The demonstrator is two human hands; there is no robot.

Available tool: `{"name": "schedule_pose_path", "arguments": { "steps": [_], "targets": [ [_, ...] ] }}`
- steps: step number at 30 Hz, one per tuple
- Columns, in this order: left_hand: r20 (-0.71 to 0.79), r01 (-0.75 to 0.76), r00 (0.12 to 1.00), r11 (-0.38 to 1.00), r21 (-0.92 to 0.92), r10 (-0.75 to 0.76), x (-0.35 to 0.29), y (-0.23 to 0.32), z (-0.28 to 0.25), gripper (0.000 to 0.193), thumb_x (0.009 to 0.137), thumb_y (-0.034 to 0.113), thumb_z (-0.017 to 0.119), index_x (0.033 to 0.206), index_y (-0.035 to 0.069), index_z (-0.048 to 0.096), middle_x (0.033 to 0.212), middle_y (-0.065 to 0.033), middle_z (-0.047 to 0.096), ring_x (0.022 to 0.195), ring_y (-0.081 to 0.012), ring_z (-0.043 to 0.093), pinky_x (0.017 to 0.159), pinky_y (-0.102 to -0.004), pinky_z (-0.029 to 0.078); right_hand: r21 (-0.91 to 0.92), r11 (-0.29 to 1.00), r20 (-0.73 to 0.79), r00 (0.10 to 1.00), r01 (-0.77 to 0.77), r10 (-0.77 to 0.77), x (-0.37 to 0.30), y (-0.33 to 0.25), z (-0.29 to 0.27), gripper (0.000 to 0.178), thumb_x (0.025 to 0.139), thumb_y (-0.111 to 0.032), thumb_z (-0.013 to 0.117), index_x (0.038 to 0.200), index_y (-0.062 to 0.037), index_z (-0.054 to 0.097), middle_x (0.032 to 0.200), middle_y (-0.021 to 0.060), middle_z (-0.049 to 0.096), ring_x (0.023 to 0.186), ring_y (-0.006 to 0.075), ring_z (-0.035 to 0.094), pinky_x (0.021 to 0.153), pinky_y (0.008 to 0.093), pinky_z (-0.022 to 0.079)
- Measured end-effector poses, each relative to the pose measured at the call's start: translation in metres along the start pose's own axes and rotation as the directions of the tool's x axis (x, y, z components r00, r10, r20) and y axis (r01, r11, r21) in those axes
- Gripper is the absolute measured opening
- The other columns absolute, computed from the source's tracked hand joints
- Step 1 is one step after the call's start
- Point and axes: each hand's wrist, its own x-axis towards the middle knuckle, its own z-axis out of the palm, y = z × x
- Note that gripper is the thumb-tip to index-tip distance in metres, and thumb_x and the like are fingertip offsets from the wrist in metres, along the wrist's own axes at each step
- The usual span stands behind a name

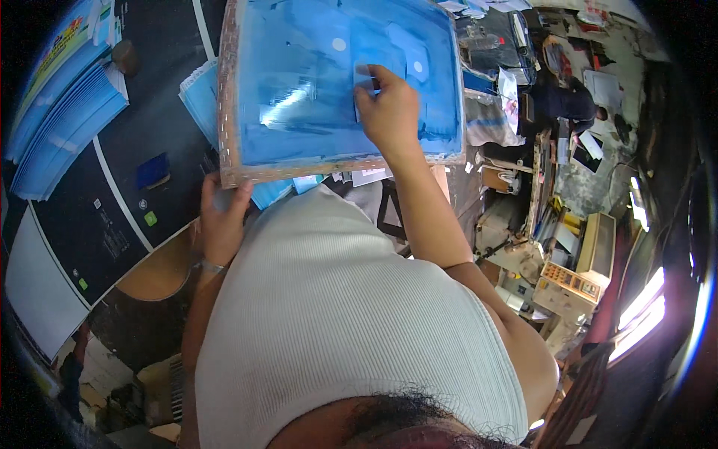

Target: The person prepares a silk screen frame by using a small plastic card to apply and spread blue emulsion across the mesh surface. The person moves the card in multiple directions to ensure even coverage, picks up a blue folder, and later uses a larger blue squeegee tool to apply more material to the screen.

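A wooden-framed printing screen [303, 170], its mesh smeared with glossy blue, is tilted up in front of me. My left hand [221, 228] grips its near left corner, thumb on the near edge. Over the mesh, my right hand [389, 108] pinches a thin, flat bluish piece [362, 97], which lies against the blue surface; its exact kind is hard to make out. Two pale round spots show on the mesh beyond and beside the right hand. Blue-and-white paper sheets [198, 97] stick out from under the frame on its left and near sides.
On the dark table [112, 142] at left lie fanned stacks of blue sheets [71, 127], a brown cylindrical weight [125, 57] and a dark blue pad [153, 171]. Clutter fills the right side, including a beige machine with a keypad [572, 280]. Another person [565, 101] is at far right.
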Motion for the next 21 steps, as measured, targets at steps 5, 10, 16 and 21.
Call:
{"name": "schedule_pose_path", "arguments": {
  "steps": [5, 10, 16, 21],
  "targets": [
    [-0.009, -0.043, 0.999, 0.999, 0.020, 0.044, 0.001, -0.001, 0.001, 0.047, 0.088, 0.033, 0.072, 0.116, 0.001, 0.052, 0.101, -0.0077, 0.063, 0.088, -0.0140, 0.059, 0.074, -0.0270, 0.048, 0.093, 0.991, 0.028, 0.995, 0.093, -0.096, 0.006, -0.022, 0.015, 0.029, 0.077, -0.010, 0.065, 0.104, -0.0003, 0.066, 0.089, 0.0229, 0.068, 0.081, 0.0408, 0.066, 0.074, 0.0449, 0.052],
    [-0.011, -0.081, 0.997, 0.994, 0.067, 0.082, 0.003, -0.005, -0.002, 0.046, 0.087, 0.032, 0.072, 0.115, 0.001, 0.053, 0.102, -0.0078, 0.063, 0.092, -0.0153, 0.058, 0.079, -0.0287, 0.048, 0.084, 0.978, 0.041, 0.980, 0.191, -0.195, 0.013, -0.044, 0.030, 0.029, 0.077, -0.011, 0.066, 0.105, -0.0030, 0.067, 0.087, 0.0199, 0.069, 0.073, 0.0338, 0.066, 0.069, 0.0406, 0.052],
    [0.029, -0.091, 0.995, 0.996, -0.010, 0.091, -0.001, 0.000, 0.000, 0.043, 0.088, 0.029, 0.072, 0.114, 0.000, 0.053, 0.105, -0.0096, 0.062, 0.096, -0.0161, 0.058, 0.084, -0.0307, 0.047, 0.185, 0.953, 0.066, 0.965, 0.239, -0.255, 0.063, -0.043, 0.015, 0.029, 0.081, -0.009, 0.065, 0.109, -0.0074, 0.069, 0.083, 0.0131, 0.070, 0.065, 0.0194, 0.067, 0.064, 0.0351, 0.054],
    [0.005, -0.094, 0.996, 0.995, -0.015, 0.094, -0.001, -0.007, 0.000, 0.040, 0.089, 0.027, 0.071, 0.112, 0.000, 0.053, 0.104, -0.0096, 0.062, 0.095, -0.0150, 0.058, 0.083, -0.0304, 0.047, 0.177, 0.977, 0.254, 0.953, 0.122, -0.165, 0.089, -0.085, -0.010, 0.028, 0.085, -0.010, 0.062, 0.111, -0.0071, 0.067, 0.096, 0.0162, 0.072, 0.088, 0.0267, 0.071, 0.077, 0.0378, 0.054]
  ]
}}
